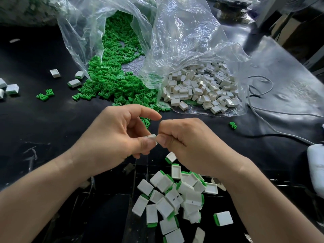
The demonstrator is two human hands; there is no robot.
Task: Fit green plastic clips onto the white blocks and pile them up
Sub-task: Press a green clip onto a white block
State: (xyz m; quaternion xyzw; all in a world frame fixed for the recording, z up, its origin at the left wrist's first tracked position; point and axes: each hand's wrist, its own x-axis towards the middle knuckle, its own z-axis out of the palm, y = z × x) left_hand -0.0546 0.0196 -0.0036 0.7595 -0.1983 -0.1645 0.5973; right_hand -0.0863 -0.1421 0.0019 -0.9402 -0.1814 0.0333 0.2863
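Head view. The left hand (112, 137) and right hand (189, 142) met over the black tabletop (43, 128), both pinching one small white rectangular plastic block (151, 137) between thumbs and curled fingers. Only its narrow edge, with a small dark mark, showed. Whether a clip sat in it could not be told.

Below the hands, near the table's front edge, lay a loose pile of white blocks with green clip edges (175, 199). Some lay flat face up and one lay hollow side up. A few more fitted blocks (10, 88) lay well apart at far left.

Containers: a clear crumpled plastic bag (78, 32) lay open on its side behind the hands. A heap of small green branched plastic clips (114, 76) spilled from its mouth onto the table. Just beside it on the right, a second clear plastic bag (192, 41) held a heap of bare white hollow blocks (201, 88). One stray green clip (232, 125) lay right of the hands, near grey cables (263, 116).
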